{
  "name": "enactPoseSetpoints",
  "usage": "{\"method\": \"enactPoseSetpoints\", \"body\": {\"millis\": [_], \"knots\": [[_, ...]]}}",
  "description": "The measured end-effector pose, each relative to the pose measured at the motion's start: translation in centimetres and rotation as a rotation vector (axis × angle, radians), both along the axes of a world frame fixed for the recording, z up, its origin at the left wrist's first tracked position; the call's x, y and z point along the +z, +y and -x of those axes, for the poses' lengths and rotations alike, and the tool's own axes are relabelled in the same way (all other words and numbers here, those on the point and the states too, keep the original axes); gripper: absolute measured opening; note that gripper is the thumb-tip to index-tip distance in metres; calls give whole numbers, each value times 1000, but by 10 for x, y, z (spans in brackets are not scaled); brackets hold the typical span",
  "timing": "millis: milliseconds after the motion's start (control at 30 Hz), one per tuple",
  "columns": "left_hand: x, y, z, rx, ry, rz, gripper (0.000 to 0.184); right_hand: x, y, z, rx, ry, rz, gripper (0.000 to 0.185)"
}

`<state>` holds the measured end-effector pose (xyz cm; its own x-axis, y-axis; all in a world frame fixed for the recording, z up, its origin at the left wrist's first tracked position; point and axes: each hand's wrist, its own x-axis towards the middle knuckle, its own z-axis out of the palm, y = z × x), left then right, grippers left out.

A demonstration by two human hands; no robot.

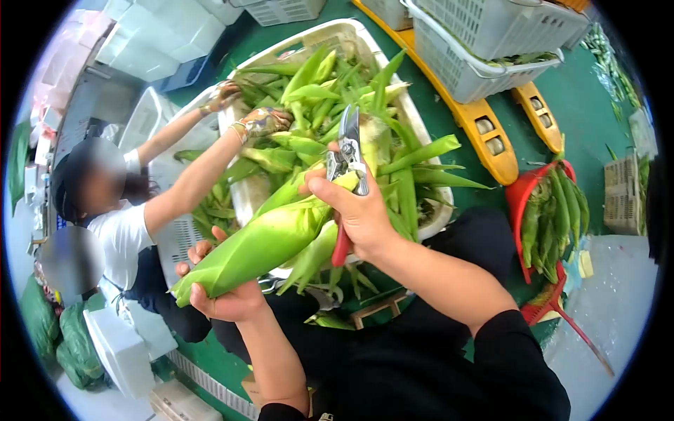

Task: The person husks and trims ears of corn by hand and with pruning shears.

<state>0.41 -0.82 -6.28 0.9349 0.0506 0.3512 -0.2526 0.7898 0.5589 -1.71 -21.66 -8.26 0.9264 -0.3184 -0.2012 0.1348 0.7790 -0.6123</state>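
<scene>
My left hand point(232, 303) is wrapped round the tapered end of an ear of corn point(256, 249) in its green husk. The ear lies slanted, its stem end up toward my right hand point(361, 210). Held in my right hand are pruning shears point(349, 144), blades pointing away from me and a red handle point(340, 245) below. The right thumb is close to the stem end of the ear; whether it touches is unclear. Behind both hands a large white crate point(430, 112) holds many husked-in ears and loose leaves.
Across the crate, a co-worker point(126, 224) reaches in with patterned gloves point(263, 123). White baskets point(449, 63) stand on a yellow pallet truck point(484, 133). To the right are a red bucket point(517, 203) of green pods or husks and a red dustpan-like tool point(551, 305). Foam boxes point(119, 351) stand at lower left.
</scene>
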Motion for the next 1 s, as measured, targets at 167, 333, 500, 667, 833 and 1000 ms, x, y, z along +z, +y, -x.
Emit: {"method": "enactPoseSetpoints", "body": {"millis": [167, 333, 500, 667, 833, 1000], "knots": [[-29, -19, 6, 74, 598, -219, 63, 14, -21, 18, -17, -68, -234, 57], [-16, -37, 5, -186, 1032, -66, 61, 18, -49, 20, 304, -268, 131, 65], [-51, -25, -7, -261, 954, -19, 62, 28, -31, 31, 618, -319, 349, 77], [-84, -31, 17, -154, 466, 223, 46, 12, -19, 20, 230, -57, -504, 38], [-41, -4, 0, -252, 75, 197, 60, -10, -52, 2, -108, -25, -306, 31], [-5, 101, 11, -47, 126, 248, 55, 8, -108, -15, -488, -75, 116, 49]]}}
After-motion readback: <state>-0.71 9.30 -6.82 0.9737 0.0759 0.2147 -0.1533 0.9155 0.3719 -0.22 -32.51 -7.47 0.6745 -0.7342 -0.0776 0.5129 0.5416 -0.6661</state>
